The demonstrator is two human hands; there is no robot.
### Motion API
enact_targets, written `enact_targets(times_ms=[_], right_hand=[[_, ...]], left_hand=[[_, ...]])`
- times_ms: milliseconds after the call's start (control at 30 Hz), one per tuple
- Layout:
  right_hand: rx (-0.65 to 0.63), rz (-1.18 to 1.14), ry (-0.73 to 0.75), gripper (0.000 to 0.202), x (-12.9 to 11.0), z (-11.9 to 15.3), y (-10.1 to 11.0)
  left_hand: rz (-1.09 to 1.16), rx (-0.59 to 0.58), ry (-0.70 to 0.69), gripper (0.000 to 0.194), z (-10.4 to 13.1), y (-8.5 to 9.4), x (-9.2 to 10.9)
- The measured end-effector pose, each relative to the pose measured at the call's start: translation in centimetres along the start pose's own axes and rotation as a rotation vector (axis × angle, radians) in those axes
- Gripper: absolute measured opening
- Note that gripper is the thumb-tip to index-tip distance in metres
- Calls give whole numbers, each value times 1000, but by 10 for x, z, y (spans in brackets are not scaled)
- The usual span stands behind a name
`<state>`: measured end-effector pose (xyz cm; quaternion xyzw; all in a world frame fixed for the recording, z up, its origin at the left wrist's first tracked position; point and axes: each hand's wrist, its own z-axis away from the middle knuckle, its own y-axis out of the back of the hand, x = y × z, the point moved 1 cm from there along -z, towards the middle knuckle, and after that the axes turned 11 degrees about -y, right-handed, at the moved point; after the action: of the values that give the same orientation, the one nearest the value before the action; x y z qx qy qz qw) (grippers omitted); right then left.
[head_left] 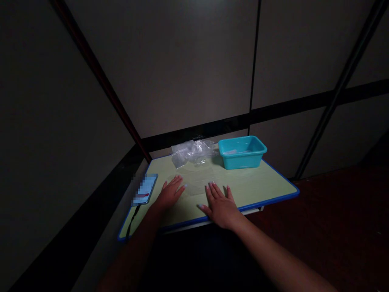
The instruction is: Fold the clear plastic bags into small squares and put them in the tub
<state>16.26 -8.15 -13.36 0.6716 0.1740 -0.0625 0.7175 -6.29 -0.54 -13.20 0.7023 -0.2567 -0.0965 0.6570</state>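
Observation:
A flat, clear plastic sheet or bag [197, 182] lies on the pale table between my hands. My left hand [170, 193] is open, palm down at the sheet's left side, with its fingers apart. On the other side, my right hand [221, 205] rests open near the table's front edge, its fingertips by the sheet's lower right corner. Neither hand grips anything. Behind the sheet sits a heap of crumpled clear plastic bags [194, 151].
A turquoise basket [243, 159] with something pale inside stands at the back right of the table [267, 185]. A phone [146, 189] with a dark strap lies at the left edge. Wall panels rise behind the table.

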Motion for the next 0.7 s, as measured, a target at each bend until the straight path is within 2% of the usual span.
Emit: enact_targets(times_ms=[167, 333, 400, 500, 633, 700], right_hand=[[16, -3, 110, 68, 6, -21, 32], [123, 96, 147, 44, -1, -83, 61], [154, 81, 168, 35, -1, -109, 61], [202, -90, 281, 24, 4, -138, 49], [192, -248, 311, 21, 14, -154, 32], [202, -265, 299, 21, 16, -154, 28]], left_hand=[[54, 176, -1, 44, -29, 16, -27], [-38, 264, 109, 28, -71, 16, -50], [-76, 288, 165, 25, -81, 11, -58], [-133, 308, 230, 24, -85, 3, -67], [-173, 302, 281, 24, -84, -1, -66], [-140, 295, 354, 28, -85, -2, -62]])
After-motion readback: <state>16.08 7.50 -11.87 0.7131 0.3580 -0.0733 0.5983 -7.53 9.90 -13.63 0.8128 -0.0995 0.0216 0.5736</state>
